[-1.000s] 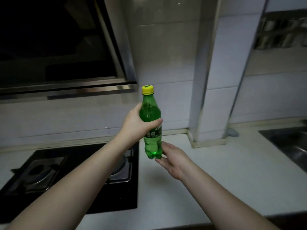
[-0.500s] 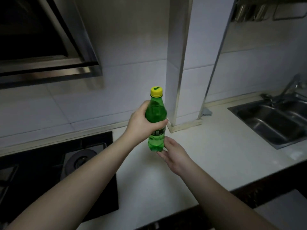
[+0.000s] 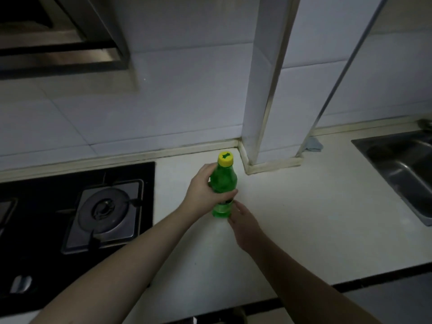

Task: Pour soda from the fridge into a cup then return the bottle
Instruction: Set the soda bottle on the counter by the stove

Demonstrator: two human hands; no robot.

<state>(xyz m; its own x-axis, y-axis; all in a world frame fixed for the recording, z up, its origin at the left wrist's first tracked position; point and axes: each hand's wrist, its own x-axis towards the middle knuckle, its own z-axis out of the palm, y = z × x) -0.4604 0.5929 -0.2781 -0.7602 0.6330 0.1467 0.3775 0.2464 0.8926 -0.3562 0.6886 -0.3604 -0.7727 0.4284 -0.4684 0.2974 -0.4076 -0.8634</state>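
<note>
The green bottle (image 3: 223, 183) bears a label too blurred to read.

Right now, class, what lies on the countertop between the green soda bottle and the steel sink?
In the head view, only bare white countertop lies between the green soda bottle and the steel sink.

Capped green soda bottle (image 3: 223, 183) upright over the white counter (image 3: 304, 218).
</note>
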